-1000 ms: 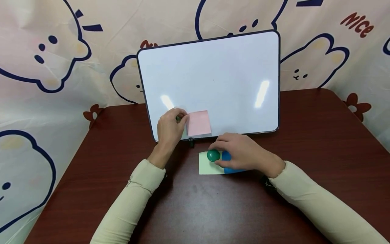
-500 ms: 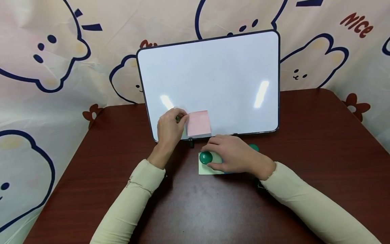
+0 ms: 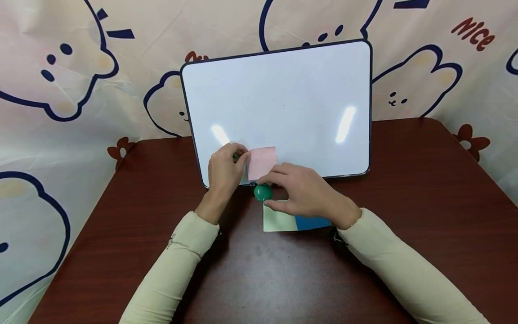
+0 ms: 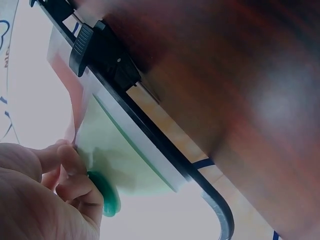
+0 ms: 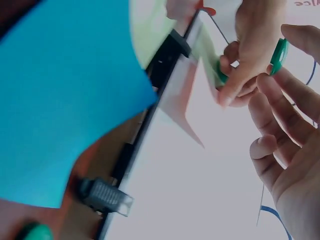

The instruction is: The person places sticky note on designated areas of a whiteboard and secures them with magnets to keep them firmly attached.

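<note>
My left hand pinches the left edge of a pink paper square at the low left of the whiteboard. Beside its fingers, a green round magnet sits against a pale green paper on the board. Between thumb and fingertips, my right hand grips another green round magnet, just below the pink square. Under that hand lie a pale green paper and a blue paper, partly covered by it.
The whiteboard stands tilted back on the dark red-brown table, with black stand clips along its bottom edge. A further green magnet shows at the corner of the right wrist view. A cartoon-print cloth hangs behind.
My right hand has moved left and then up toward the board, carrying the green magnet off from above the pale green paper. The left hand has held still on the pink paper.
</note>
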The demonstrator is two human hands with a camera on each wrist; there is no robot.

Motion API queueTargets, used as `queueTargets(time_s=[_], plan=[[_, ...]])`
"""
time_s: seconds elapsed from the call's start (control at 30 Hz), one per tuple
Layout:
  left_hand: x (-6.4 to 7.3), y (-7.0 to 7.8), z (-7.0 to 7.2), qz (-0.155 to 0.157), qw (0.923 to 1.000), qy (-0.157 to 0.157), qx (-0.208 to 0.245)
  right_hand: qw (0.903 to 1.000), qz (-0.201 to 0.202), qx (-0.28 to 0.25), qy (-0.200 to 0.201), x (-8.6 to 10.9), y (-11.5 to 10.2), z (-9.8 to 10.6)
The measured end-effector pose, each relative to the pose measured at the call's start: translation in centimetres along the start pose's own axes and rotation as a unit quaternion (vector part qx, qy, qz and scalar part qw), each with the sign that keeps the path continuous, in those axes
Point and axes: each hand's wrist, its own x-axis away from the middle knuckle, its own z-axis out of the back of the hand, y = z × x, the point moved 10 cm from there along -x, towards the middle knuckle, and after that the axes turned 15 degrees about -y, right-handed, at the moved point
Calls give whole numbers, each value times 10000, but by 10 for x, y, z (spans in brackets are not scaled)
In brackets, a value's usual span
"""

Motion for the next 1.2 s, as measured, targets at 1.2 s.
queueTargets(time_s=[1.2], plan=[[0, 2, 1, -102, 9998, 31, 149, 9881, -678, 73, 1376, -33, 21, 67]])
